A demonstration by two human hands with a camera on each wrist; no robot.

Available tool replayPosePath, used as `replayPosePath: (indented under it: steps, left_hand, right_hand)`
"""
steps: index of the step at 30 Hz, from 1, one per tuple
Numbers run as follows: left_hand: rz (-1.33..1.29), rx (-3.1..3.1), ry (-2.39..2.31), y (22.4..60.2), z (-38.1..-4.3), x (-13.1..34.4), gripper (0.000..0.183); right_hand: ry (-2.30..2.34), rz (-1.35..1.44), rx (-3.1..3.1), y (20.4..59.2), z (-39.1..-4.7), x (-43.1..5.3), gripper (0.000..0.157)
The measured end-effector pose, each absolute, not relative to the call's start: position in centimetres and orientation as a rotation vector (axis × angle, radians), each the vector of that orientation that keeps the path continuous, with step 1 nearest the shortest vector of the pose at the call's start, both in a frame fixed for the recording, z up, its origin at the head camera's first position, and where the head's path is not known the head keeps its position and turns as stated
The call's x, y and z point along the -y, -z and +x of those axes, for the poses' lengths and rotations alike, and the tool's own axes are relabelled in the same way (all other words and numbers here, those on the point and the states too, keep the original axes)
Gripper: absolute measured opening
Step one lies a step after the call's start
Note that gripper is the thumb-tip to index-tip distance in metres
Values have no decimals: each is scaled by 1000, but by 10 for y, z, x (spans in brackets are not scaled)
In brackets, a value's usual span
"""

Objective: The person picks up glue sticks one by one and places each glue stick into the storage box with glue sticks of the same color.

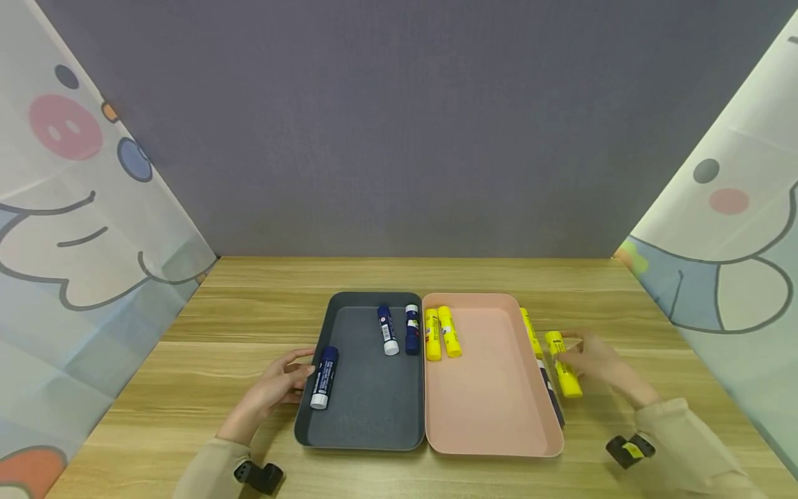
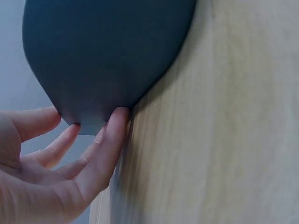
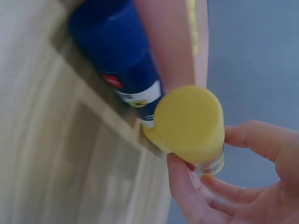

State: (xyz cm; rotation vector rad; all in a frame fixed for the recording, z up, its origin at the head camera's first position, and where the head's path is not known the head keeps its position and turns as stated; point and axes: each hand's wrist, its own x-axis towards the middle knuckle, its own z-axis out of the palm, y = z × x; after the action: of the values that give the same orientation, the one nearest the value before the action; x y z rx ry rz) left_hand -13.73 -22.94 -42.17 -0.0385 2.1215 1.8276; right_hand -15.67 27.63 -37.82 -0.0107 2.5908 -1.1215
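My left hand (image 1: pixel 274 385) holds the left side of the dark grey tray (image 1: pixel 374 416), thumb at the rim and fingertips against the outer wall (image 2: pixel 88 70). Inside that tray lie three dark blue glue sticks with white ends, one (image 1: pixel 324 378) near my left thumb. To the right of the pink tray (image 1: pixel 492 409), my right hand (image 1: pixel 597 362) pinches a yellow glue stick (image 1: pixel 566 373) between thumb and fingers; its round end (image 3: pixel 189 119) faces the right wrist camera. Another yellow glue stick (image 1: pixel 530 331) and a dark blue one (image 3: pixel 117 51) lie beside the pink tray's outer wall, partly hidden by it.
Two yellow glue sticks (image 1: pixel 440 333) lie at the back left of the pink tray. Both trays stand side by side on a wooden table (image 1: pixel 274 291). A grey panel (image 1: pixel 399 138) rises behind, with cartoon-printed sheets (image 1: pixel 68 208) at both sides.
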Motion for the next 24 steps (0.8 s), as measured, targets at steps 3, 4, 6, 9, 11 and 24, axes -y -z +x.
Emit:
replayPosePath:
  steps: [3,4,6,9,11,24]
  left_hand:
    - [-38,-2124,-1828,422,-137,229,53]
    - [-37,-2126,-1827,422,-137,229,53]
    - [-37,-2129,-1824,422,-137,229,53]
    - [-32,-2134,-1821,421,-136,229,53]
    - [-37,-2135,-1820,421,-137,229,52]
    - [-39,-2130,-1821,423,-137,230,53]
  right_hand:
    - [1152,7,-2556,373,-159,-274,61]
    - [1162,14,-2543,372,-160,-273,62]
    - [1176,28,-2530,370,-163,-270,62]
    - [1184,36,-2521,367,-166,-265,63]
    - [1180,27,-2521,364,-168,-262,64]
    - [1222,-14,-2458,357,-184,-240,66]
